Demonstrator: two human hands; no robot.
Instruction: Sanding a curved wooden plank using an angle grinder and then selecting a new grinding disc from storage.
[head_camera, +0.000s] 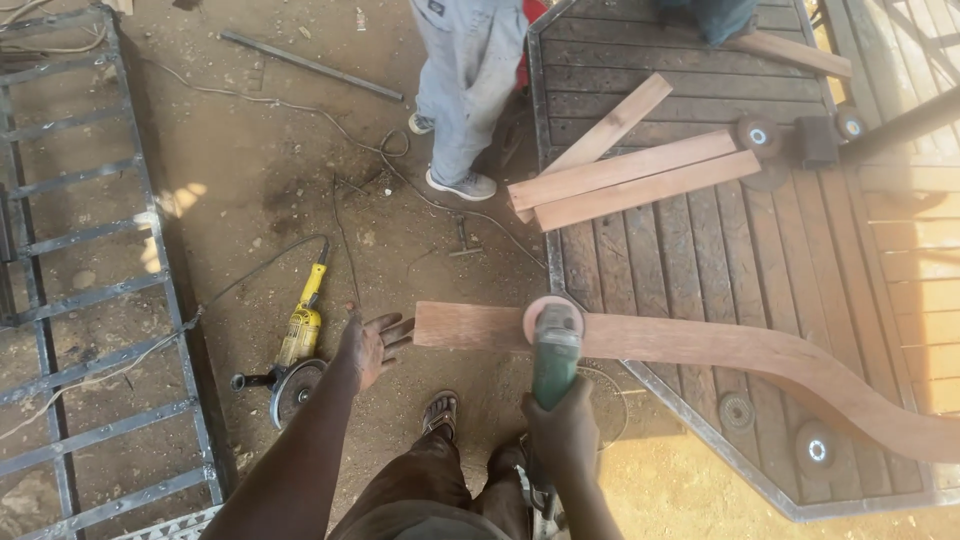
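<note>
Right hand (563, 432) clasping upright-pointing green sander (555, 352)

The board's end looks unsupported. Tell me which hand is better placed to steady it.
Left. The left hand is open and empty, just beside the near end of the curved wooden board, while the right hand has its grip on the green sander.

This is an outdoor workshop where people work with wood and metal. The ground (250, 170) is bare dirt with dust and scraps. A yellow grinder (298, 345) lies in the dirt just left of the open left hand's fingers (397, 330), its cable trailing off. A metal grid frame (90, 300) lies farther left. Beyond the fingers, wooden planks (630, 180) rest on a big platform of dark boards in a metal frame (760, 270). Sanding discs (757, 135) sit there too.
</note>
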